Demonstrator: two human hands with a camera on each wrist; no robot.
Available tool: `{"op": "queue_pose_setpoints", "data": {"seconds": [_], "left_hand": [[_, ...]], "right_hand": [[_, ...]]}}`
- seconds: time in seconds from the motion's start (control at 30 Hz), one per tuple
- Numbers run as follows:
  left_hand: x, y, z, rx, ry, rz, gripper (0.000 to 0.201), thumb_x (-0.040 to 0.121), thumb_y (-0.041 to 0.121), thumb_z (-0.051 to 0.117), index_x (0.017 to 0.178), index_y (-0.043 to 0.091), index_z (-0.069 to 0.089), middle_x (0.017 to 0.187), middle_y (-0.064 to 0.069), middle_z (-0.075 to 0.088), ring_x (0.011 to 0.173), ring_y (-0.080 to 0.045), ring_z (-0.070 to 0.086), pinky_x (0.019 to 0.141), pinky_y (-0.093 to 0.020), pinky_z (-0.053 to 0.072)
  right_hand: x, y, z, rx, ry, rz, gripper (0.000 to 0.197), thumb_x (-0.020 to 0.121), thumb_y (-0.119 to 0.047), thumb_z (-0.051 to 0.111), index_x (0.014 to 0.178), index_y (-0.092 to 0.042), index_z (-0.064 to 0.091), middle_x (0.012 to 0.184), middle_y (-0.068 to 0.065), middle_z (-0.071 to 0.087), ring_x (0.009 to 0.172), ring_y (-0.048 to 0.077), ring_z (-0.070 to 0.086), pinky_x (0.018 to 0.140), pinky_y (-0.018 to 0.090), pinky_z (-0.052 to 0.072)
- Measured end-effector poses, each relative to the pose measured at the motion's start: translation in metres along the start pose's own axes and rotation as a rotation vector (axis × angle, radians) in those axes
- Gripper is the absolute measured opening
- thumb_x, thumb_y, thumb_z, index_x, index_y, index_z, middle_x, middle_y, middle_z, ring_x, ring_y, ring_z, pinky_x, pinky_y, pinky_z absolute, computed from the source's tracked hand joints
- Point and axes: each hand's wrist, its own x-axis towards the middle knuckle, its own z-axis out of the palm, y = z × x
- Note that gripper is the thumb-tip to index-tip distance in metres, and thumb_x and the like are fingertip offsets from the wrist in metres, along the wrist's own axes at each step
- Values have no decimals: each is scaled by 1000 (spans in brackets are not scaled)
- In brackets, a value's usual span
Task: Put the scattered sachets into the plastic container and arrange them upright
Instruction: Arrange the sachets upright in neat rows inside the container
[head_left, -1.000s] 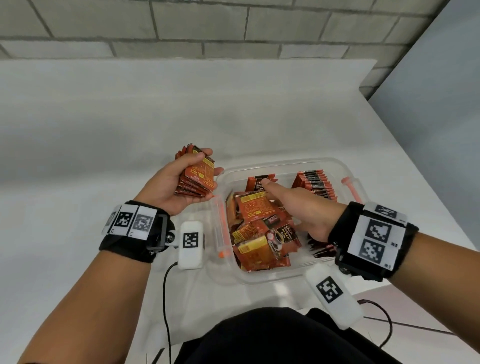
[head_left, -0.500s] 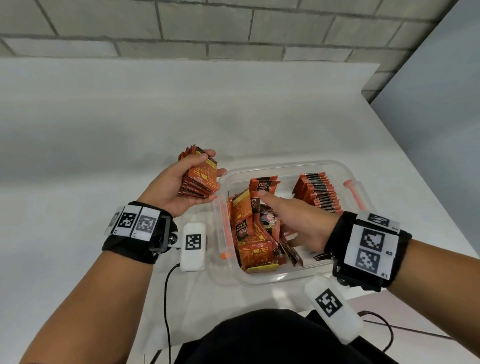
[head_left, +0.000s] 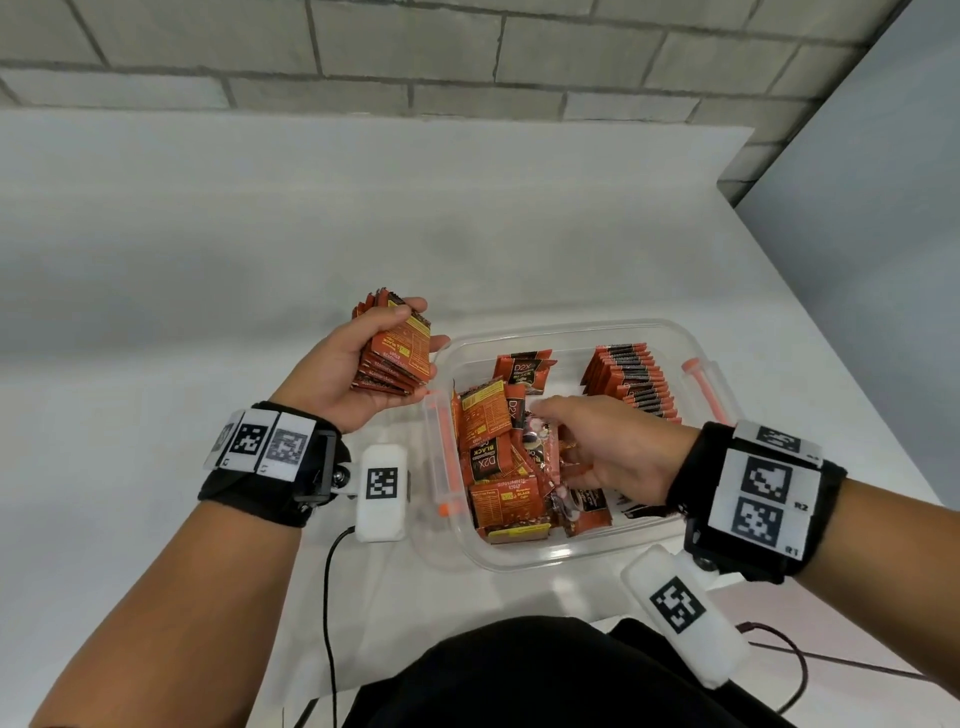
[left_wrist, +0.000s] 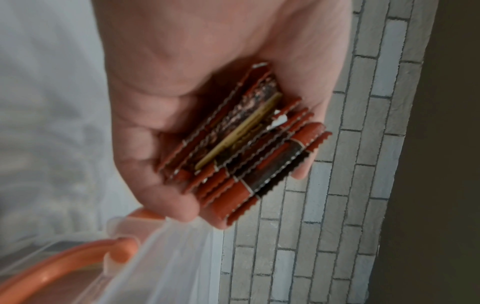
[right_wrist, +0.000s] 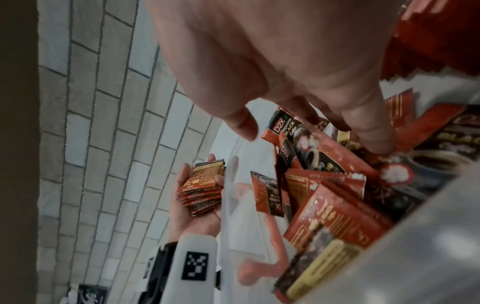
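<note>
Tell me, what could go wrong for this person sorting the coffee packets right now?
The stack of sachets in the left hand is fanned and uneven; some might slip onto the table. The right hand, rummaging through the loose pile, could bump the upright row in the plastic container and topple it.
</note>
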Motion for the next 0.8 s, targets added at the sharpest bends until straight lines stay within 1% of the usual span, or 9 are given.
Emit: {"op": "queue_pose_setpoints", "data": {"seconds": [0.07, 0.1, 0.27, 0.37, 0.47, 0.57, 0.63, 0.7, 0.8], "left_hand": [[0, 0, 0, -1, 1, 0, 31, 78, 33, 61, 108, 26, 63, 112, -15, 67, 72, -21, 66, 65, -32, 54], [0, 0, 0, 0, -1, 1, 31, 78, 33, 61, 108, 25, 63, 112, -15, 67, 72, -21, 66, 65, -32, 54], [0, 0, 1, 3, 4, 3, 27, 82, 31, 63, 108, 25, 63, 113, -15, 67, 71, -21, 66, 65, -32, 53], [-1, 0, 1, -1, -3, 7, 29, 80, 32, 60, 108, 25, 63, 111, -15, 68, 71, -21, 66, 64, -32, 54], [-1, -1, 1, -6, 9, 9, 31, 77, 33, 61, 107, 25, 64, 108, -14, 69, 70, -20, 66, 63, -31, 54], [-1, -1, 2, -4, 6, 9, 32, 76, 33, 61, 107, 25, 63, 109, -14, 69, 70, -20, 66, 63, -31, 54], [0, -1, 1, -3, 2, 9, 31, 79, 32, 62, 108, 25, 63, 110, -15, 68, 70, -21, 66, 63, -31, 54], [-1, -1, 1, -3, 4, 15, 27, 84, 31, 60, 110, 24, 63, 111, -15, 68, 70, -21, 66, 63, -31, 54], [-1, -2, 1, -16, -4, 21, 27, 85, 31, 58, 111, 23, 62, 109, -15, 68, 70, -21, 65, 62, -31, 54]], "right_hand": [[1, 0, -5, -71, 54, -13, 32, 91, -18, 54, 121, -9, 52, 98, -4, 53, 87, 13, 50, 94, 37, 50], [1, 0, -6, -101, 71, -14, 29, 90, -13, 52, 119, -8, 52, 93, -4, 51, 86, 13, 49, 95, 37, 49], [1, 1, -4, -216, 79, 84, 55, 87, -20, 53, 139, -9, 39, 127, 7, 47, 120, 23, 44, 105, 43, 37], [1, 2, -1, -281, 91, 113, 48, 93, -22, 51, 138, -10, 39, 145, 9, 38, 129, 27, 38, 105, 41, 38], [1, 5, -3, -282, 64, 95, 30, 92, -9, 49, 122, -7, 53, 127, 12, 54, 108, 23, 54, 84, 33, 49], [0, 4, -5, -387, 44, 40, 25, 93, 3, 45, 113, 3, 59, 110, 20, 62, 85, 20, 61, 79, 31, 52], [-3, 5, -7, -462, 6, 29, 38, 89, 11, 48, 122, -4, 57, 109, 15, 66, 92, 24, 66, 85, 34, 56], [-4, 6, -7, -632, -74, 1, 62, 82, 14, 57, 134, -18, 49, 113, 15, 67, 102, 32, 65, 89, 47, 54], [-1, 10, -3, -889, -76, -40, 85, 78, 9, 67, 147, -24, 30, 120, 11, 64, 103, 28, 64, 85, 42, 57]]}}
